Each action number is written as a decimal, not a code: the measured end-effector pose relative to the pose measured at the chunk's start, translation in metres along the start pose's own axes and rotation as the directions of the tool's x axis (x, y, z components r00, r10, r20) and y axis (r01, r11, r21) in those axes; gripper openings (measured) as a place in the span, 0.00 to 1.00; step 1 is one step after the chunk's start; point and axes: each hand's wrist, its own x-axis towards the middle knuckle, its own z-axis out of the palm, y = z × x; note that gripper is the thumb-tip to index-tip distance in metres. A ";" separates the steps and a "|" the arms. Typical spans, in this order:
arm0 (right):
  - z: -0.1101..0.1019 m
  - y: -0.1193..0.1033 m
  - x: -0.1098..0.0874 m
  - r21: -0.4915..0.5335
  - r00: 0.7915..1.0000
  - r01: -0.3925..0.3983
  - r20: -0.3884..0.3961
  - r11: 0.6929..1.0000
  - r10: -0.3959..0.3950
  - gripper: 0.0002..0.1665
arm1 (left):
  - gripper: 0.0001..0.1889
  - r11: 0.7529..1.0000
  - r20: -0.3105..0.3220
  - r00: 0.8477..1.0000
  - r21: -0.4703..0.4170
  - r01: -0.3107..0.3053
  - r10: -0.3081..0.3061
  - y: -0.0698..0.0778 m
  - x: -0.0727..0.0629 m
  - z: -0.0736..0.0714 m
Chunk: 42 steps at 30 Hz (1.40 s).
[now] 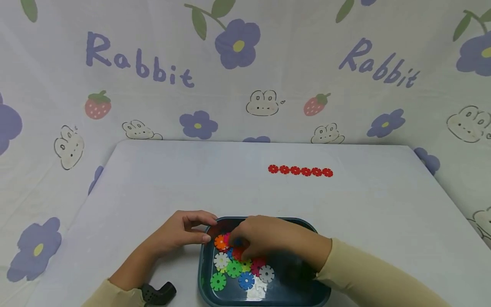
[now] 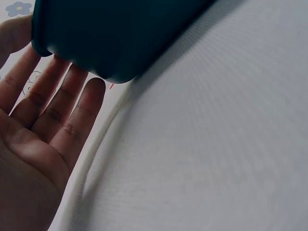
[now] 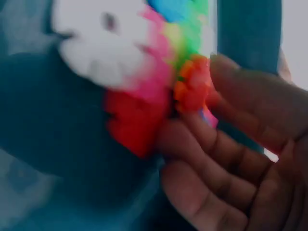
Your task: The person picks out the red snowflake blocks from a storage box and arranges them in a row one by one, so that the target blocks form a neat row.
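Note:
In the head view a dark teal tray [image 1: 264,303] holds a pile of flower-shaped plastic discs in several colours. My right hand [image 1: 264,238] reaches down into the pile, fingers bent and thumb apart. By its fingertips lie an orange disc [image 1: 220,242] and a red disc [image 3: 137,122]; the right wrist view is blurred and shows no clear pinch. My left hand [image 1: 186,230] touches the tray's far left corner, its fingers fairly straight in the left wrist view. Nearer the tray's front are a green disc [image 1: 218,282], a blue disc [image 1: 246,281] and a light grey disc [image 1: 266,273].
Farther back on the white table [image 1: 172,183], a row of several red discs [image 1: 300,170] lies right of centre. A patterned cloth [image 1: 153,102] hangs behind the table. A black strap-like device [image 1: 159,294] sits at the left wrist.

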 end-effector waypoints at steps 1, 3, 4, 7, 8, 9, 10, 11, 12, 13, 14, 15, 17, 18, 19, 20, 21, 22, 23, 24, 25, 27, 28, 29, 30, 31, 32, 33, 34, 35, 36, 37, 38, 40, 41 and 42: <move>0.003 -0.001 0.002 -0.032 1.000 -0.016 0.004 0.999 0.016 0.20 | 0.16 1.000 0.001 1.000 -0.002 -0.002 0.002 0.000 0.000 0.000; 0.007 -0.003 0.005 -0.080 1.000 -0.027 0.003 0.996 0.028 0.19 | 0.16 1.000 -0.001 1.000 -0.002 -0.003 0.003 -0.001 0.000 -0.001; 0.008 -0.004 0.007 -0.089 1.000 -0.026 0.003 0.996 0.026 0.18 | 0.16 1.000 -0.003 1.000 0.000 -0.003 0.003 -0.001 0.000 -0.002; 0.008 -0.004 0.009 -0.091 1.000 -0.022 0.002 0.996 0.023 0.13 | 0.16 1.000 -0.008 1.000 0.009 -0.002 0.002 -0.001 0.000 -0.002; 0.008 -0.004 0.009 -0.088 1.000 -0.017 -0.002 0.996 0.017 0.12 | 0.15 1.000 -0.009 1.000 0.009 -0.001 0.001 0.000 0.000 -0.003; 0.007 -0.003 0.009 -0.075 1.000 -0.013 -0.004 0.997 0.013 0.10 | 0.15 1.000 -0.008 1.000 0.009 0.000 0.000 0.000 0.000 -0.003; 0.006 -0.002 0.009 -0.059 1.000 -0.009 -0.007 0.998 0.008 0.10 | 0.15 1.000 -0.008 1.000 0.010 0.001 -0.001 0.000 0.000 -0.003; 0.005 -0.001 0.009 -0.041 1.000 -0.002 -0.010 0.999 0.002 0.09 | 0.15 1.000 -0.007 1.000 0.009 0.001 -0.001 0.001 0.000 -0.004; 0.003 0.001 0.009 -0.021 1.000 0.011 -0.014 1.000 -0.011 0.09 | 0.15 1.000 -0.006 1.000 0.007 0.002 -0.002 0.001 0.001 -0.004; 0.001 0.002 0.009 -0.001 1.000 0.027 -0.017 1.000 -0.027 0.09 | 0.15 1.000 -0.006 1.000 0.006 0.003 -0.003 0.001 0.001 -0.004; -0.001 0.003 0.008 0.020 0.999 0.047 -0.020 0.999 -0.046 0.09 | 0.15 1.000 -0.007 1.000 0.004 0.003 -0.003 0.001 0.001 -0.005; -0.004 0.004 0.007 0.049 0.998 0.065 -0.020 0.997 -0.064 0.09 | 0.15 1.000 -0.008 1.000 0.004 0.004 -0.004 0.001 0.000 -0.005; -0.010 0.005 0.006 0.100 0.994 0.106 -0.023 0.989 -0.104 0.08 | 0.15 1.000 -0.008 1.000 0.000 0.003 -0.003 0.001 0.000 -0.005; -0.014 0.006 0.005 0.125 0.992 0.129 -0.028 0.984 -0.126 0.07 | 0.15 1.000 -0.009 1.000 -0.001 0.003 -0.003 0.001 0.000 -0.005; -0.018 0.005 0.004 0.153 0.989 0.148 -0.036 0.977 -0.144 0.05 | 0.15 1.000 -0.009 1.000 -0.002 0.002 -0.002 0.001 0.000 -0.006; -0.023 0.005 0.002 0.175 0.986 0.168 -0.049 0.970 -0.162 0.05 | 0.15 1.000 -0.008 1.000 -0.006 0.000 0.000 0.001 0.000 -0.006; -0.027 0.006 0.001 0.204 0.982 0.187 -0.066 0.961 -0.177 0.06 | 0.16 1.000 -0.007 1.000 -0.010 -0.003 0.003 0.001 0.000 -0.006; -0.033 0.006 0.000 0.234 0.978 0.205 -0.084 0.950 -0.190 0.09 | 0.16 1.000 -0.005 1.000 -0.013 -0.005 0.005 0.001 -0.001 -0.006; -0.038 0.007 0.000 0.261 0.975 0.216 -0.103 0.941 -0.196 0.11 | 0.16 1.000 -0.003 1.000 -0.019 -0.007 0.007 0.001 -0.001 -0.006; -0.044 0.008 -0.001 0.287 0.972 0.225 -0.127 0.931 -0.196 0.14 | 0.16 1.000 -0.001 1.000 -0.022 -0.009 0.009 0.001 0.000 -0.006; -0.049 0.009 -0.002 0.312 0.970 0.229 -0.152 0.922 -0.189 0.16 | 0.16 1.000 0.002 1.000 -0.025 -0.010 0.010 0.001 0.000 -0.006; -0.061 0.014 -0.002 0.361 0.965 0.232 -0.200 0.903 -0.168 0.17 | 0.16 1.000 0.003 1.000 -0.024 -0.002 0.002 0.002 0.000 -0.006; -0.067 0.017 -0.003 0.381 0.964 0.225 -0.224 0.897 -0.147 0.18 | 0.16 1.000 0.001 1.000 -0.018 0.004 -0.004 0.002 0.000 -0.006; -0.074 0.021 -0.003 0.386 0.958 0.222 -0.255 0.895 -0.127 0.18 | 0.16 1.000 0.001 1.000 -0.014 0.010 -0.010 0.003 0.000 -0.006; -0.080 0.025 -0.002 0.394 0.952 0.218 -0.287 0.893 -0.105 0.19 | 0.16 1.000 -0.002 1.000 -0.007 0.017 -0.017 0.003 0.001 -0.005; -0.087 0.030 -0.002 0.398 0.945 0.208 -0.318 0.893 -0.078 0.20 | 0.15 1.000 -0.006 1.000 0.000 0.023 -0.023 0.004 0.001 -0.005; -0.094 0.035 -0.001 0.397 0.935 0.195 -0.352 0.897 -0.047 0.21 | 0.15 1.000 -0.010 1.000 0.005 0.029 -0.029 0.004 0.001 -0.005; -0.101 0.042 0.000 0.399 0.924 0.169 -0.382 0.901 -0.005 0.22 | 0.15 0.999 -0.013 0.999 0.008 0.032 -0.032 0.005 0.001 -0.005; -0.107 0.049 0.001 0.401 0.911 0.141 -0.411 0.905 0.041 0.24 | 0.16 0.999 -0.014 0.999 0.009 0.032 -0.032 0.005 0.001 -0.005; -0.113 0.056 0.003 0.412 0.896 0.107 -0.435 0.905 0.092 0.24 | 0.16 0.999 -0.014 0.999 0.008 0.031 -0.031 0.005 0.001 -0.005; -0.117 0.064 0.005 0.434 0.882 0.068 -0.447 0.899 0.149 0.25 | 0.16 1.000 -0.013 1.000 0.005 0.028 -0.028 0.005 0.001 -0.004; -0.121 0.073 0.007 0.453 0.866 0.028 -0.456 0.891 0.204 0.26 | 0.16 1.000 -0.010 1.000 0.002 0.024 -0.024 0.005 0.001 -0.004; -0.123 0.081 0.010 0.470 0.850 -0.011 -0.460 0.883 0.256 0.27 | 0.17 1.000 -0.006 1.000 -0.003 0.019 -0.019 0.005 0.000 -0.004; -0.124 0.100 0.014 0.500 0.822 -0.082 -0.456 0.862 0.343 0.28 | 0.17 1.000 0.000 1.000 -0.013 0.009 -0.009 0.004 0.000 -0.004; -0.124 0.109 0.017 0.508 0.813 -0.119 -0.444 0.853 0.377 0.29 | 0.17 1.000 0.003 1.000 -0.017 0.005 -0.005 0.004 0.000 -0.003; -0.123 0.117 0.019 0.503 0.806 -0.156 -0.433 0.850 0.404 0.29 | 0.17 1.000 0.006 1.000 -0.021 0.001 -0.001 0.004 0.000 -0.003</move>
